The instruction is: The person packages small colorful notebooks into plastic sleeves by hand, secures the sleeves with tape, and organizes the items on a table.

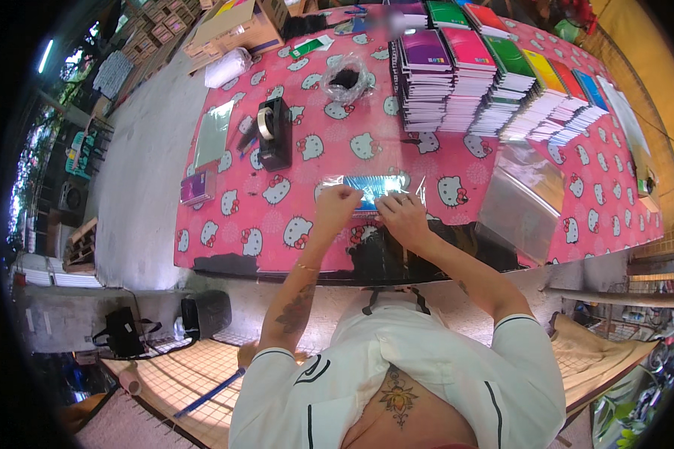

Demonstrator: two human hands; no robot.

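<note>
Hand, left [337, 200]: fingers drawn narrow in a pinch at the left side of the blue notebook; from where I stand I cannot tell whether they grip the film or the cover.
Hand, right [403, 211]: fingers bent and close together, resting over the notebook's right part; any grip underneath is hidden from me.
Blue notebook [369, 190]: flat on the desk [266, 251], between the two hands, near the edge where the person works.
Clear film [419, 184]: around or under the notebook, sticking out past both ends, shiny and loose.
Progress: mid-wrap, I would judge; the notebook has its film, but the loose ends look left to fold and fasten.
Tape dispenser [275, 142]: farther off to the left, roll loaded, neither hand on it; taping would seem to be among what remains.
Small purple packet [197, 187]: at the desk's left edge, perhaps a finished piece, though I can't be sure.
Clear sheets [523, 200]: lying right of the hands, presumably more wrapping.
Notebook stacks [428, 51]: beyond, in several colours, tall; if these are to be wrapped too, plenty remains.
</note>
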